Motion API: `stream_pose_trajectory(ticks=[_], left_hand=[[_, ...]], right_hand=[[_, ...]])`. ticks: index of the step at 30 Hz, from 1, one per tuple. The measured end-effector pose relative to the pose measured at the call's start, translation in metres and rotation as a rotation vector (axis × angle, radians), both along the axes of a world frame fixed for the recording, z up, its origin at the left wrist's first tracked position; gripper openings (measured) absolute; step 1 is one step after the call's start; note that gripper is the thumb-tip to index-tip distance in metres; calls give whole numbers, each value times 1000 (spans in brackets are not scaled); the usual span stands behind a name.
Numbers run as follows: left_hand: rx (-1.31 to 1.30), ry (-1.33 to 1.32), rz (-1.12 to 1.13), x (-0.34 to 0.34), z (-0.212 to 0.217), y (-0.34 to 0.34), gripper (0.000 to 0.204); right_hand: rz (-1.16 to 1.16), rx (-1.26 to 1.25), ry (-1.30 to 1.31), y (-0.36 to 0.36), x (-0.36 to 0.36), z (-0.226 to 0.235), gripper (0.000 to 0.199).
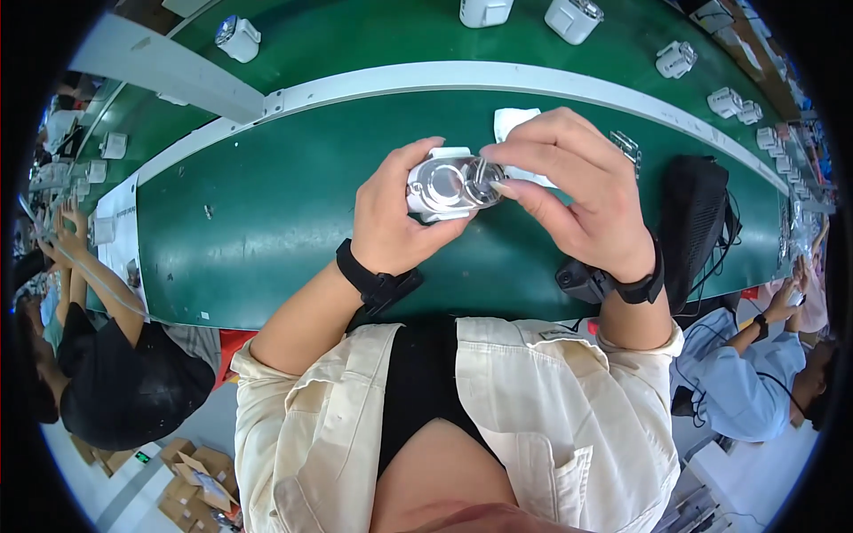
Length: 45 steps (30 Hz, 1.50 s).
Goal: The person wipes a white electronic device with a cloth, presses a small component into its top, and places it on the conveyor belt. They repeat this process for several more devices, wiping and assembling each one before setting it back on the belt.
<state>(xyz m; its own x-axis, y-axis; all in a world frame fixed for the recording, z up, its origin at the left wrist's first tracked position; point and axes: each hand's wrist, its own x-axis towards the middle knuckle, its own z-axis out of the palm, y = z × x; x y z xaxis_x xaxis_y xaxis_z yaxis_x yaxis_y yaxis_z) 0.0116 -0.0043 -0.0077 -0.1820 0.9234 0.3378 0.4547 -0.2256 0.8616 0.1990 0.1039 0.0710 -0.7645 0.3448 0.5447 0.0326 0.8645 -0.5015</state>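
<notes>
Clear-topped white device [441,185], partly behind both hands [386,213] [597,194]

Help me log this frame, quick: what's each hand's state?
Left hand: closed around the white-and-clear device.
Right hand: curled at its right end; grip can't be told.

The glossy green surface [267,249] ended in a white rail [391,80] at the far side. A printed white sheet [123,233] lay at its left end, a small white scrap [205,315] near the close edge. Farther right lay a white cloth or paper [514,121], a small shiny piece [627,149] and a long black case [689,218] with thin cables [732,226].
</notes>
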Motion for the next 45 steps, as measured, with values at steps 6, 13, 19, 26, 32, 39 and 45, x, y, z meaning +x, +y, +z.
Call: stream_pose_trajectory(ticks=[6, 13, 19, 26, 32, 39, 45], left_hand=[[35, 209, -17, 0, 0, -3, 73], [56, 314, 161, -1, 5, -3, 73], [154, 468, 235, 1, 9, -1, 67], [215, 577, 288, 1, 6, 0, 66], [236, 557, 299, 1, 5, 1, 65], [238, 543, 299, 1, 7, 0, 66], [202, 577, 281, 0, 4, -2, 74]], right_hand=[[-3, -89, 34, -2, 0, -8, 16], [-284, -670, -23, -28, -10, -15, 6], [-431, -571, 151, -37, -21, -30, 4], [-449, -441, 169, -40, -24, -33, 4], [-405, -455, 228, -37, -22, -32, 6], [-292, -861, 191, -29, -16, -29, 7], [-311, -755, 143, -32, -17, -27, 7]])
